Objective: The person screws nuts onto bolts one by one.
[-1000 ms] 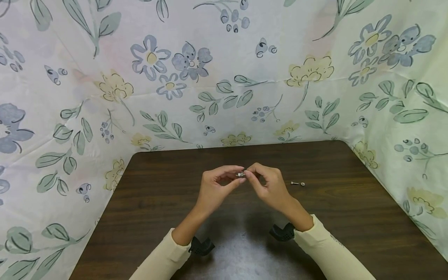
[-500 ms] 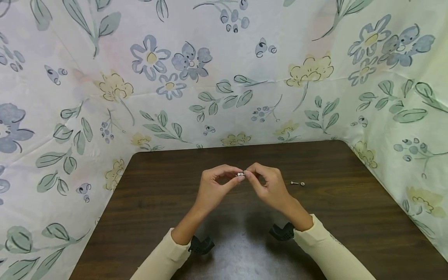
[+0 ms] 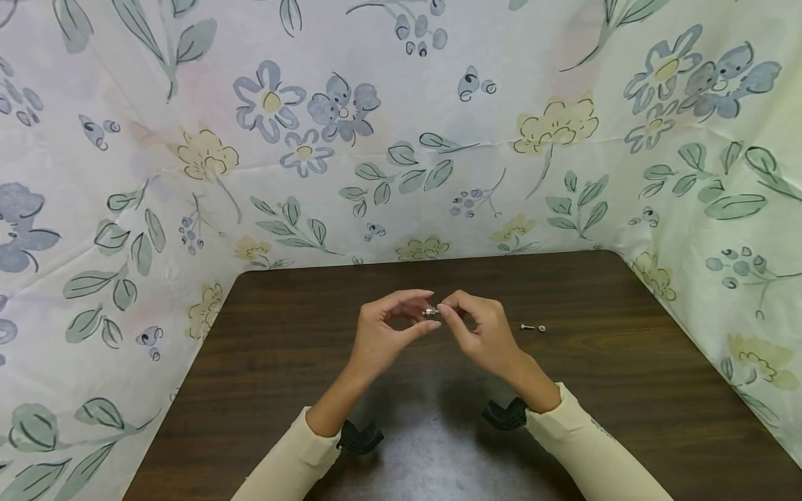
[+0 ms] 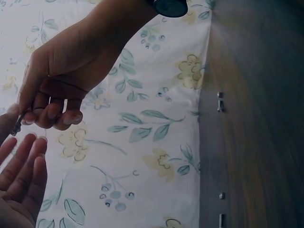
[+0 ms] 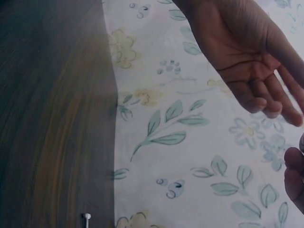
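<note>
A small silver bolt (image 3: 429,312) with a wider nut-like collar lies level between the two hands, above the table. My right hand (image 3: 479,327) pinches its right end between thumb and index finger. My left hand (image 3: 388,323) stands around its other end, with thumb and fingers spread apart below and above it. In the left wrist view the bolt (image 4: 16,127) shows as a dark piece at the right hand's fingertips, while the left fingers (image 4: 28,166) extend loosely below. The right wrist view shows the left hand (image 5: 242,61) from the palm side; the bolt is hidden there.
On the dark wooden table (image 3: 282,362), right of the hands, lie a loose bolt (image 3: 528,327) and a nut (image 3: 541,329). More small metal pieces, a nut (image 4: 222,195) and a bolt (image 4: 222,221), show in the left wrist view. Floral cloth (image 3: 401,209) surrounds the table.
My left thumb and fingers closed in on the bolt half a second ago and have now parted from it. The right hand keeps its pinch in nearly the same place.
</note>
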Demonstrator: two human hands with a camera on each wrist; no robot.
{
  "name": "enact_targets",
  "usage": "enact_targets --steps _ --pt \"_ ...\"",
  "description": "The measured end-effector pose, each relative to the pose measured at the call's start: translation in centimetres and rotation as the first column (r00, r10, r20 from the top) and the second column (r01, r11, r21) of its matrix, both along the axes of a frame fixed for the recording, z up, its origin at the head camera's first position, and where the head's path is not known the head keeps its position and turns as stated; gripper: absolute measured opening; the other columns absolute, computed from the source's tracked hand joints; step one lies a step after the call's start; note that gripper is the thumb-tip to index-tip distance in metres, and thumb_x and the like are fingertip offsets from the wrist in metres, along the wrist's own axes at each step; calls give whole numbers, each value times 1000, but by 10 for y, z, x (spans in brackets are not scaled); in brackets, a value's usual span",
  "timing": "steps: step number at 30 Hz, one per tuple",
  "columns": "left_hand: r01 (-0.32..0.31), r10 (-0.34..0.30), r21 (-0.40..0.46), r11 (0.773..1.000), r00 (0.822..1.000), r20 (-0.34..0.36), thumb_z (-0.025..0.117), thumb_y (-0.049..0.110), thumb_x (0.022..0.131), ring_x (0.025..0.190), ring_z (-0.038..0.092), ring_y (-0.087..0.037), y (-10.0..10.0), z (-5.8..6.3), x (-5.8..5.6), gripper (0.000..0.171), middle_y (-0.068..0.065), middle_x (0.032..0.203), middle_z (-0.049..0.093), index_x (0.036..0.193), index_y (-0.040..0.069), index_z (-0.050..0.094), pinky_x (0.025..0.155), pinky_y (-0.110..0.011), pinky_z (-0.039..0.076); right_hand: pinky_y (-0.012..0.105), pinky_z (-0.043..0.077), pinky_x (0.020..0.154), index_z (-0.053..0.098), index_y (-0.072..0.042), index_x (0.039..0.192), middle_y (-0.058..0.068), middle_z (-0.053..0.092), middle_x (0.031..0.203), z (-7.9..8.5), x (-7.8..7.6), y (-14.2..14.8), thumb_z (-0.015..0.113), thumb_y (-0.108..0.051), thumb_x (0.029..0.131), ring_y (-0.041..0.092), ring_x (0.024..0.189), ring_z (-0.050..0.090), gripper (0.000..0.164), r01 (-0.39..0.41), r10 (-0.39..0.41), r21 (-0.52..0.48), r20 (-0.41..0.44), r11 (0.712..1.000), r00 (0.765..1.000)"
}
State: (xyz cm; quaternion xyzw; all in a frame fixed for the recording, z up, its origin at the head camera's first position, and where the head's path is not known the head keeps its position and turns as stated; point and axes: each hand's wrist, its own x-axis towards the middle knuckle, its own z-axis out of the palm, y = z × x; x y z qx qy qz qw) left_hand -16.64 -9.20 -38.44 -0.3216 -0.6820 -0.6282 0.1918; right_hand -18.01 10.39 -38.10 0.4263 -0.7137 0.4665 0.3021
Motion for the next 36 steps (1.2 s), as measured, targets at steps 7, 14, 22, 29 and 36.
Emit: enact_targets --steps 7,14,22,29,36 --pt "33 -32 23 999 999 -36 79 -16 78 76 69 -19 3 17 9 24 -18 90 72 100 -8 73 68 -33 61 17 44 51 68 -9 90 -5 65 73 -1 -1 0 57 -22 106 8 56 53 23 -9 9 1 5 1000 1000" --pt "13 -13 -1 1000 1000 -11 80 -11 80 76 69 -21 0 3 0 21 -13 92 74 98 -1 76 68 -34 61 18 49 54 68 -10 90 -4 66 75 -2 -1 0 61 -14 104 6 61 56 16 -15 15 2 17 1000 1000" --pt "10 -9 -15 1000 999 41 79 4 89 73 70 -21 -1 -1 0 9 -4 91 74 97 8 77 66 -35 60 26 51 51 67 -8 89 -4 66 75 -2 1 -2 58 -21 106 6 61 57 24 -17 17 2 10 1000 1000" --pt "29 -27 -23 999 996 89 76 8 93 69 71 -24 1 -2 0 4 -8 85 73 96 7 76 61 -37 60 23 51 51 67 -8 88 -4 65 74 -3 0 -1 56 -23 106 5 60 57 26 -20 20 -1 13 1000 1000" --pt "0 0 -9 1000 999 45 82 -10 77 74 71 -20 1 -1 -2 40 -14 95 74 115 -3 71 68 -32 61 18 49 54 67 -7 89 -4 64 73 -3 -1 -1 57 -21 106 6 59 57 25 -24 24 2 14 1000 1000"
